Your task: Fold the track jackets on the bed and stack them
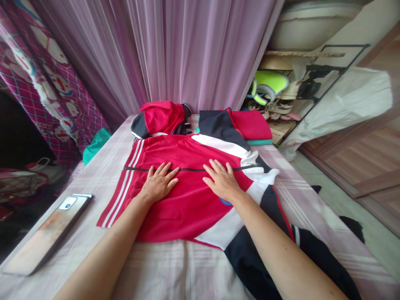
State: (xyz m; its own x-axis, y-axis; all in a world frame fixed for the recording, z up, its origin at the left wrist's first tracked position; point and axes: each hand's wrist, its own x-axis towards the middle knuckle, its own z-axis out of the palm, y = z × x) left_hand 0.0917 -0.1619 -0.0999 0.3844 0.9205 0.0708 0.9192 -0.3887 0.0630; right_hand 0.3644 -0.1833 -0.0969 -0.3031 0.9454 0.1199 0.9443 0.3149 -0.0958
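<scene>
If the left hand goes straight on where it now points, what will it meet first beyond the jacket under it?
Probably the left hand would meet the crumpled red-and-black clothing near the curtain, though the depth is hard to judge.

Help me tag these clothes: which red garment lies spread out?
The jacket under the left hand and right hand; the rear-left garment is bunched up, the rear-right cloth looks folded.

A red jacket lies before me, flat and front up beneath the left hand and right hand, its closed black zip crossing under both, striped hem outside the left, crumpled white collar past the right, one black sleeve trailing below the right forearm.
</scene>
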